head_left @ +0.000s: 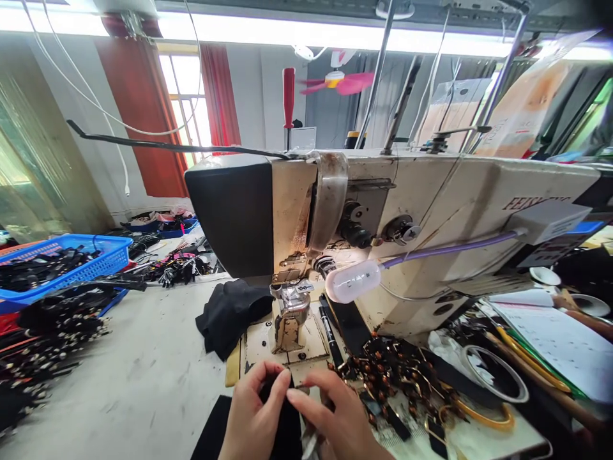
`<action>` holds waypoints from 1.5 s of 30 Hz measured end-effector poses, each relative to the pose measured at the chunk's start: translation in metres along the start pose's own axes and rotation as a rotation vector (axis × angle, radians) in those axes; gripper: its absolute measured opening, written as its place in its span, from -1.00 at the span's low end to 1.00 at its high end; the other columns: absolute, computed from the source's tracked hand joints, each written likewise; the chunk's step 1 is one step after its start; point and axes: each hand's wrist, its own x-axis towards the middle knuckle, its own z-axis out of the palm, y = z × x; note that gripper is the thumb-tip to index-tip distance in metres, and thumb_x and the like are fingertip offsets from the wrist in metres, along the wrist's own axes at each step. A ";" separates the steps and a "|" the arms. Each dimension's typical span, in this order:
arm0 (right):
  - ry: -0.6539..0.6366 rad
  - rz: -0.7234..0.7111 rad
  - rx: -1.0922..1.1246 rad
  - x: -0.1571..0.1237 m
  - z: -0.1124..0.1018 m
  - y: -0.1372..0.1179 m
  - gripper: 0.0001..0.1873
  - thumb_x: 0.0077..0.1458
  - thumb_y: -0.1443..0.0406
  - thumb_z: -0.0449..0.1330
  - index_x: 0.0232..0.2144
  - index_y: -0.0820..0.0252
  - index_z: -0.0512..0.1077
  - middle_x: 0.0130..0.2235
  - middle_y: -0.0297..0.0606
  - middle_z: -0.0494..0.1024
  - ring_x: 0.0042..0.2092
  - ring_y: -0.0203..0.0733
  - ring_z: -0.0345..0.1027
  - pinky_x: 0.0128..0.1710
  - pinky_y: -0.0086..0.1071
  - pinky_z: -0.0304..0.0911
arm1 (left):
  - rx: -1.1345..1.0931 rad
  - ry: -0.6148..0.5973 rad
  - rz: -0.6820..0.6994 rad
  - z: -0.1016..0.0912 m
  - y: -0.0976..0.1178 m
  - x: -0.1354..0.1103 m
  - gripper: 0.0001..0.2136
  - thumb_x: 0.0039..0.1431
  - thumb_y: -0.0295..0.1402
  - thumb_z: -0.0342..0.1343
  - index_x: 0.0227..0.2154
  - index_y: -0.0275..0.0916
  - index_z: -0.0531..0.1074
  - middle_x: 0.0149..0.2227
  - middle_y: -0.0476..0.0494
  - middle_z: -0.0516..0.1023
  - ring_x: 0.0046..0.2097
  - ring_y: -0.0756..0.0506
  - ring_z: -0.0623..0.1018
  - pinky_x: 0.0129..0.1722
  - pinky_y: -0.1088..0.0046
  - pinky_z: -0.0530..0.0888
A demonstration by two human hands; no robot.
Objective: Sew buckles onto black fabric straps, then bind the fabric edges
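At the table's near edge, the left hand [253, 415] and right hand [338, 418] pinch 1 piece of black fabric [287, 421] between fingertips, just before the presser foot [290, 306] of a cream sewing machine [431, 217]; beyond, a blue basket [103, 255]

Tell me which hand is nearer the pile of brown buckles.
Right. The right hand lies just beside the pile of brown buckles, almost at its near-left edge. The left hand sits farther left, pinching the black fabric strip.

left hand [253, 415]: fingers pinched (thumb up) | right hand [335, 418]: fingers curled, fingertips meeting left
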 end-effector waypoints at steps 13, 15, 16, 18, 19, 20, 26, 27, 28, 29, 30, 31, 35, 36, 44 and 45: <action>-0.042 -0.385 -0.012 0.051 0.030 0.087 -0.65 0.14 0.45 0.00 -0.04 0.37 0.42 -0.20 0.05 0.57 -0.17 -0.04 0.49 -0.30 -0.20 0.38 | 0.059 -0.031 -0.025 -0.009 0.045 0.095 -0.74 0.01 -0.15 0.11 -0.58 -0.26 0.40 -0.54 0.00 0.42 -0.43 -0.03 0.36 -0.42 0.49 0.29; -0.057 -0.390 -0.026 0.047 0.034 0.098 -0.59 0.11 0.45 0.01 0.01 0.37 0.40 -0.16 0.08 0.57 -0.11 0.00 0.48 -0.20 -0.13 0.40 | 0.020 -0.026 -0.011 -0.007 0.044 0.100 -0.75 -0.01 -0.16 0.12 -0.54 -0.26 0.45 -0.49 -0.05 0.50 -0.36 -0.08 0.43 -0.35 0.46 0.34; -0.076 -0.388 -0.033 0.045 0.036 0.101 -0.57 0.10 0.45 0.02 0.04 0.36 0.38 -0.14 0.09 0.57 -0.09 0.01 0.48 -0.17 -0.10 0.40 | 0.003 -0.028 -0.007 -0.006 0.043 0.101 -0.76 0.00 -0.17 0.12 -0.52 -0.26 0.47 -0.47 -0.06 0.53 -0.34 -0.10 0.46 -0.32 0.44 0.37; -0.126 -0.390 -0.032 0.043 0.038 0.105 -0.54 0.12 0.42 0.01 0.07 0.36 0.36 -0.12 0.08 0.57 -0.08 0.02 0.48 -0.13 -0.09 0.41 | -0.018 -0.027 -0.018 -0.006 0.041 0.102 -0.77 0.00 -0.19 0.10 -0.46 -0.27 0.51 -0.43 -0.09 0.57 -0.32 -0.12 0.49 -0.28 0.42 0.39; -0.137 -0.389 -0.024 0.043 0.039 0.106 -0.55 0.13 0.41 0.00 0.08 0.36 0.36 -0.12 0.07 0.58 -0.09 0.01 0.49 -0.12 -0.10 0.41 | -0.022 -0.022 -0.027 -0.005 0.041 0.102 -0.76 0.00 -0.20 0.10 -0.44 -0.27 0.52 -0.42 -0.10 0.59 -0.32 -0.12 0.49 -0.27 0.40 0.40; -0.132 -0.387 -0.014 0.043 0.039 0.106 -0.55 0.15 0.40 -0.01 0.08 0.36 0.35 -0.14 0.05 0.59 -0.10 0.00 0.49 -0.13 -0.13 0.42 | -0.023 -0.015 -0.036 -0.005 0.040 0.102 -0.76 0.00 -0.20 0.10 -0.43 -0.28 0.53 -0.41 -0.11 0.60 -0.32 -0.13 0.50 -0.26 0.39 0.41; -0.075 -0.383 0.010 0.043 0.043 0.106 -0.56 0.19 0.36 -0.01 0.10 0.33 0.35 -0.15 0.01 0.60 -0.09 -0.05 0.49 -0.11 -0.20 0.44 | -0.057 0.013 -0.060 -0.004 0.035 0.103 -0.74 0.01 -0.18 0.11 -0.39 -0.28 0.55 -0.35 -0.14 0.64 -0.24 -0.19 0.57 -0.20 0.36 0.45; -0.074 -0.389 0.009 0.043 0.044 0.106 -0.55 0.18 0.36 -0.01 0.10 0.34 0.36 -0.14 0.02 0.60 -0.08 -0.03 0.49 -0.10 -0.18 0.44 | -0.056 0.014 -0.061 -0.004 0.035 0.104 -0.74 0.01 -0.19 0.11 -0.38 -0.28 0.55 -0.35 -0.13 0.64 -0.24 -0.19 0.57 -0.20 0.36 0.46; -0.067 -0.392 0.010 0.042 0.044 0.107 -0.54 0.17 0.36 -0.01 0.10 0.36 0.36 -0.13 0.03 0.60 -0.07 -0.02 0.49 -0.09 -0.17 0.44 | -0.052 0.013 -0.061 -0.003 0.034 0.104 -0.74 0.01 -0.19 0.11 -0.38 -0.28 0.55 -0.36 -0.13 0.64 -0.25 -0.18 0.57 -0.20 0.36 0.46; -0.048 -0.392 0.010 0.041 0.044 0.108 -0.53 0.17 0.37 -0.01 0.11 0.36 0.36 -0.13 0.03 0.60 -0.07 -0.02 0.49 -0.09 -0.17 0.44 | -0.046 0.012 -0.060 -0.003 0.033 0.104 -0.74 0.01 -0.19 0.10 -0.38 -0.28 0.55 -0.36 -0.13 0.64 -0.26 -0.18 0.57 -0.20 0.36 0.46; -0.036 -0.392 0.008 0.041 0.044 0.108 -0.52 0.16 0.37 -0.02 0.11 0.36 0.36 -0.13 0.02 0.60 -0.07 -0.02 0.49 -0.08 -0.17 0.45 | -0.040 0.012 -0.059 -0.003 0.033 0.105 -0.74 0.01 -0.19 0.10 -0.38 -0.28 0.55 -0.36 -0.13 0.64 -0.26 -0.18 0.57 -0.20 0.36 0.46; -0.029 -0.396 0.005 0.040 0.045 0.108 -0.52 0.16 0.38 -0.01 0.12 0.37 0.35 -0.13 0.03 0.60 -0.06 -0.02 0.49 -0.07 -0.16 0.44 | -0.035 0.015 -0.059 -0.003 0.033 0.105 -0.74 0.01 -0.19 0.10 -0.38 -0.28 0.55 -0.36 -0.13 0.64 -0.26 -0.18 0.57 -0.21 0.36 0.46; -0.028 -0.424 0.003 0.040 0.048 0.108 -0.49 0.16 0.40 0.01 0.16 0.38 0.30 -0.10 0.05 0.59 -0.06 -0.01 0.50 -0.06 -0.16 0.45 | -0.036 0.006 -0.068 -0.004 0.033 0.105 -0.72 0.03 -0.18 0.10 -0.37 -0.29 0.55 -0.36 -0.13 0.64 -0.26 -0.18 0.57 -0.21 0.37 0.46; -0.011 -0.419 0.009 0.040 0.049 0.108 -0.50 0.16 0.40 0.01 0.16 0.37 0.30 -0.11 0.03 0.60 -0.08 -0.02 0.51 -0.08 -0.17 0.46 | -0.040 -0.004 -0.071 -0.004 0.033 0.105 -0.72 0.03 -0.18 0.10 -0.36 -0.29 0.55 -0.35 -0.12 0.65 -0.26 -0.18 0.57 -0.21 0.37 0.46; -0.022 -0.397 -0.020 0.039 0.050 0.109 -0.50 0.15 0.40 0.03 0.16 0.33 0.31 -0.11 0.03 0.60 -0.07 0.00 0.51 -0.08 -0.13 0.46 | -0.076 -0.042 -0.020 -0.004 0.031 0.111 -0.74 0.07 -0.18 0.12 -0.35 -0.27 0.57 -0.33 -0.11 0.65 -0.27 -0.16 0.58 -0.20 0.39 0.48; -0.023 -0.399 -0.029 0.039 0.049 0.109 -0.49 0.14 0.40 0.03 0.16 0.33 0.31 -0.10 0.03 0.60 -0.05 0.00 0.50 -0.06 -0.12 0.45 | -0.068 -0.057 -0.016 -0.005 0.030 0.113 -0.73 0.09 -0.17 0.11 -0.35 -0.27 0.57 -0.33 -0.13 0.65 -0.26 -0.17 0.58 -0.20 0.38 0.48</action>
